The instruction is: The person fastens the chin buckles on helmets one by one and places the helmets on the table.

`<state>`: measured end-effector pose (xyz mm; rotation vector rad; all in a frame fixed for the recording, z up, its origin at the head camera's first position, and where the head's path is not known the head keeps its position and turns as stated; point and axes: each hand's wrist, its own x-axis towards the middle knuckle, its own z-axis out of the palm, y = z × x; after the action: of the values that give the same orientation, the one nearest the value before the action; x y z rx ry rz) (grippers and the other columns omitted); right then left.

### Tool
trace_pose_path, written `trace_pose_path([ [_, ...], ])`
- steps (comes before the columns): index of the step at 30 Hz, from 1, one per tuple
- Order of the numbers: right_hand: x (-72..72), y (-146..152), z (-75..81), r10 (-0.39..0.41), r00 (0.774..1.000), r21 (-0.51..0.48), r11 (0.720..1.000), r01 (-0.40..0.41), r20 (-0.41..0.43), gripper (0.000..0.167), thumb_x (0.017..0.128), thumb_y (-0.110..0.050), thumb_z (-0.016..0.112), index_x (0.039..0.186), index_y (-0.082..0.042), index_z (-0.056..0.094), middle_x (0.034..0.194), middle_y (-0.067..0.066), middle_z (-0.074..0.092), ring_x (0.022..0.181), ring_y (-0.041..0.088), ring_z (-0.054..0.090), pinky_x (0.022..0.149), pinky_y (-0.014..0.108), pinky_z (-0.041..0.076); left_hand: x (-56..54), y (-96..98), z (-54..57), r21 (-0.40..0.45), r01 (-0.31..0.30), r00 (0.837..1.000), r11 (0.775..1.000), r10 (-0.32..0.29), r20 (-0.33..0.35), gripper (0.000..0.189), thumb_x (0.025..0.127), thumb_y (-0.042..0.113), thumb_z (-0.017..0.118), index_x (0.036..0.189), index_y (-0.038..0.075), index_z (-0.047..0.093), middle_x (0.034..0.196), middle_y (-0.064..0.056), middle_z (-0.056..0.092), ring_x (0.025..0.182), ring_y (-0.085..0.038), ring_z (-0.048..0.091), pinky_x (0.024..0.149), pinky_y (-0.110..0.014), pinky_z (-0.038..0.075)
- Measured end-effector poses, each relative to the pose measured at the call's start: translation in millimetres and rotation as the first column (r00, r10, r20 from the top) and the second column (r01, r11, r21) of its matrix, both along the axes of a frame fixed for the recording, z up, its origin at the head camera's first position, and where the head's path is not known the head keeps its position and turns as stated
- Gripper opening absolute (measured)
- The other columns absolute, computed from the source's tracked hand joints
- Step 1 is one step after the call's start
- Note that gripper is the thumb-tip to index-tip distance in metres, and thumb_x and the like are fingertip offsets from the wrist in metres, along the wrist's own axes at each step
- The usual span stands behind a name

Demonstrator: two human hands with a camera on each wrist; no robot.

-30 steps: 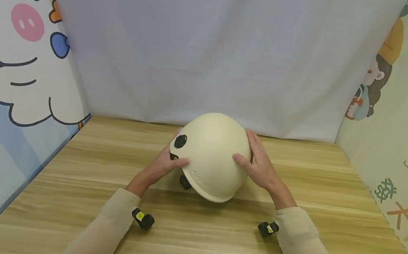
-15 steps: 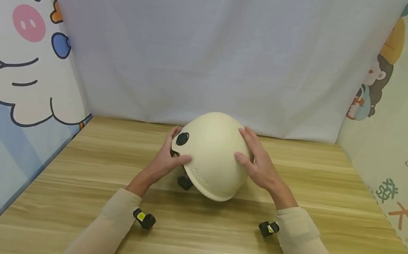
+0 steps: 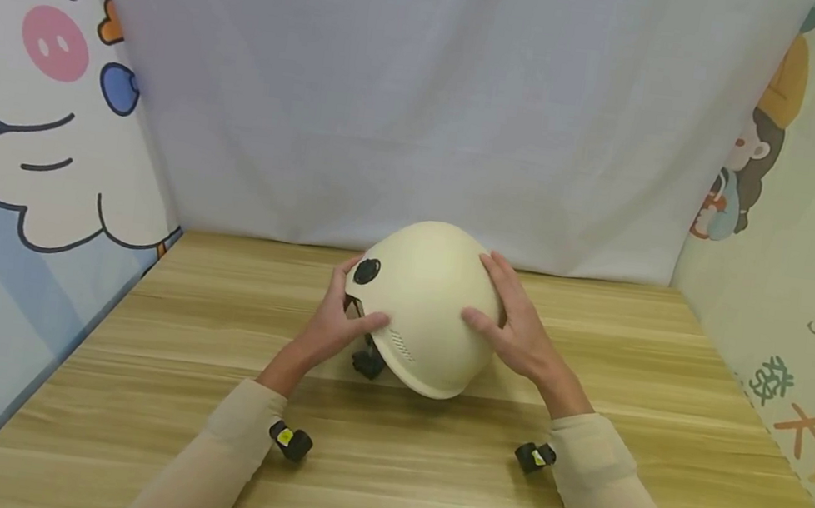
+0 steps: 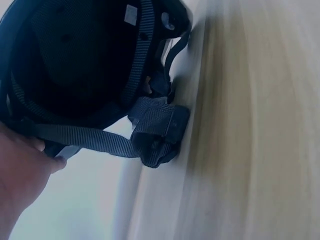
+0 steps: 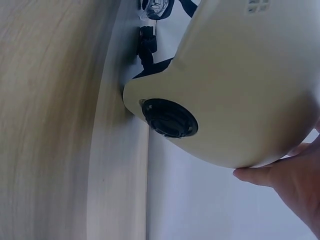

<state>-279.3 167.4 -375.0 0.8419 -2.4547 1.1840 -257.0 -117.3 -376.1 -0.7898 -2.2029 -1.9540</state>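
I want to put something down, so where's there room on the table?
Bare table lies between the sleeves, nearer than the helmet; more lies outside the left hand and right hand. It's crowded around the helmet, with its black strap below.

A soft shadow lay beneath the helmet (image 3: 432, 307) at the head view's centre. The left wrist view blurred the tabletop (image 4: 255, 125) at right.

A person holds a cream helmet (image 3: 418, 322), tilted, above a wooden table (image 3: 381, 486). The left hand (image 3: 330, 322) grips its edge near a black round part (image 3: 367, 271), with the thumb on the outside. The right hand (image 3: 524, 340) rests its thumb and fingers on the opposite side. Under the edge is a black piece (image 3: 368, 364). Behind the table hangs a pale cloth (image 3: 424, 105).
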Motion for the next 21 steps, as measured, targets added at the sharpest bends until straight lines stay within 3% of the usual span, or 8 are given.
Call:
trace_pose_path([
  [5,-0.1,-0.5,-0.1,-0.005,1.000,-0.013,1.000,0.005,0.010,0.075,0.087,-0.048,0.056,0.149,-0.025,0.021,0.153,0.005,0.014,0.134,0.034,0.021,0.093,0.065,0.027,-1.2,-5.4,3.1,-0.017,0.033,0.999,0.999,-0.033,-0.016,0.097,0.076,0.021,0.076,0.146,0.003,0.010,0.149,-0.011,0.019,0.133,-0.023,0.021,0.106,-0.044,0.016],
  [13,1.8,-3.6,0.9,-0.010,1.000,-0.027,1.000,0.010,-0.007,0.075,0.088,-0.048,0.055,0.149,-0.019,0.022,0.153,0.005,0.014,0.135,0.029,0.018,0.096,0.061,0.026,-1.1,-6.7,5.3,-0.021,-0.021,0.999,1.000,0.021,-0.028,0.097,0.075,0.025,0.077,0.147,0.007,0.014,0.149,-0.011,0.022,0.135,-0.023,0.018,0.106,-0.044,0.014],
  [18,2.7,-6.3,3.7,0.023,0.998,-0.034,0.999,-0.025,-0.057,0.074,0.089,-0.042,0.054,0.148,-0.011,0.023,0.153,0.003,0.015,0.136,0.025,0.018,0.098,0.059,0.025,-1.1,-4.6,1.8,0.005,-0.021,0.998,1.000,0.021,-0.056,0.094,0.076,0.025,0.077,0.144,0.001,0.017,0.147,-0.012,0.024,0.134,-0.022,0.021,0.106,-0.045,0.015],
  [21,3.1,-7.9,5.7,0.035,0.997,-0.035,0.999,-0.038,-0.066,0.071,0.089,-0.038,0.054,0.148,-0.013,0.023,0.152,0.004,0.016,0.136,0.026,0.019,0.097,0.061,0.026,-1.8,-3.1,-0.6,0.034,-0.013,0.997,0.999,0.016,-0.081,0.096,0.077,0.030,0.076,0.144,0.000,0.015,0.146,-0.012,0.024,0.133,-0.021,0.023,0.106,-0.044,0.016],
])
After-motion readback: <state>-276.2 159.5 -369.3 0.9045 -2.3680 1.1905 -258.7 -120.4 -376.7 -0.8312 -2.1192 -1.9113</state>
